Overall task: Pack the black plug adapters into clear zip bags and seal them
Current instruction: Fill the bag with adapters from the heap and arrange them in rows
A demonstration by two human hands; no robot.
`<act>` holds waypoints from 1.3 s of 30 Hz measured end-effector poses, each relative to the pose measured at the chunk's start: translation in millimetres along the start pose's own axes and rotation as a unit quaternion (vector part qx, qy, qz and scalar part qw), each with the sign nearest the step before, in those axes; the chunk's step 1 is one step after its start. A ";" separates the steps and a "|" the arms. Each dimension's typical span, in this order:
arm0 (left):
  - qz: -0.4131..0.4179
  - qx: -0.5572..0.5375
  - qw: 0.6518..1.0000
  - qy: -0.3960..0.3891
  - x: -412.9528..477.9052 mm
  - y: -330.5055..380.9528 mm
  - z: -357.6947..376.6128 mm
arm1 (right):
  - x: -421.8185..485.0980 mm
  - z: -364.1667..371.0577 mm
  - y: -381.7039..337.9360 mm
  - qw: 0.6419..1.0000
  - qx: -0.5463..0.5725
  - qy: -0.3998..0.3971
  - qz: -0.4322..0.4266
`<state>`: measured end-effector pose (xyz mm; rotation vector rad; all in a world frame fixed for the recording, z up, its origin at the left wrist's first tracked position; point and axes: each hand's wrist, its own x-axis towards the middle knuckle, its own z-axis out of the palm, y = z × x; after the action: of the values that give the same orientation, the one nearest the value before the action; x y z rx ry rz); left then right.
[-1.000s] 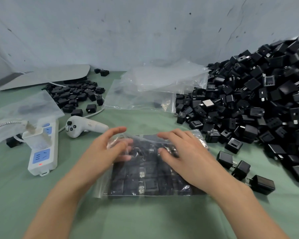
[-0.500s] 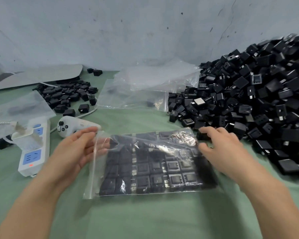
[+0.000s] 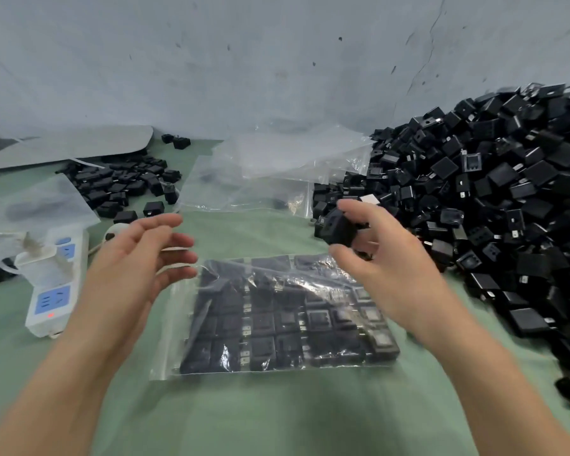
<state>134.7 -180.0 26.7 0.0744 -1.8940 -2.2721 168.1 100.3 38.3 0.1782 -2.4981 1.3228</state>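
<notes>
Filled zip bag (image 3: 175,327) lies flat at bench centre with black adapters in rows inside. Its far edge is crumpled; cannot tell if it is sealed. Left hand (image 3: 139,258) is above the bag's far-left corner, fingers loose and spread, grasping nothing; contact with the bag unclear. Right hand (image 3: 389,261) is above the bag's far-right corner and pinches one black plug adapter (image 3: 338,230) between thumb and fingers, lifted off the bench.

The bag's right edge is near the foot of the big adapter pile (image 3: 494,205), which fills the right side up to the wall. The bag's left edge is a clear strip with bare cloth beside it; the power strip (image 3: 55,291) is well to the left, with a white plug in it. A white controller (image 3: 112,230) is partly hidden behind the left hand. Empty clear bags (image 3: 270,172) are stacked behind, with a bare strip of cloth between them and the filled bag. A small adapter pile (image 3: 122,182) is at far left. Open room is nearest the person.

The surface is the green bench cloth (image 3: 277,419). The grey wall (image 3: 244,60) is scuffed and cracked.
</notes>
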 end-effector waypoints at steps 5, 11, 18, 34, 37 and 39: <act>0.015 0.059 0.982 -0.180 -26.4 4.6 39.3 | 3.5 67.3 -36.4 0.989 0.030 -0.068 -0.125; 0.030 0.086 0.988 -0.121 -19.5 1.3 24.0 | 4.7 92.3 -34.1 0.986 0.049 -0.091 -0.128; 0.022 0.296 0.948 0.116 15.8 -29.7 -52.8 | 14.2 68.4 8.4 0.992 -0.104 -0.025 -0.061; 0.009 0.289 0.948 -0.136 10.6 -46.8 -34.8 | 8.6 67.6 11.9 0.979 -0.177 -0.093 -0.043; 0.029 0.269 0.955 -0.125 11.0 -43.4 -39.6 | 8.6 66.9 12.0 0.978 -0.178 -0.098 -0.043; 0.048 0.303 0.946 -0.105 10.9 -45.0 -36.4 | 9.0 66.3 12.0 0.978 -0.179 -0.099 -0.042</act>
<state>124.8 -209.6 -23.3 -0.1833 -2.5770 -1.6106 142.6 52.8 -3.1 0.3416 -2.8092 0.8375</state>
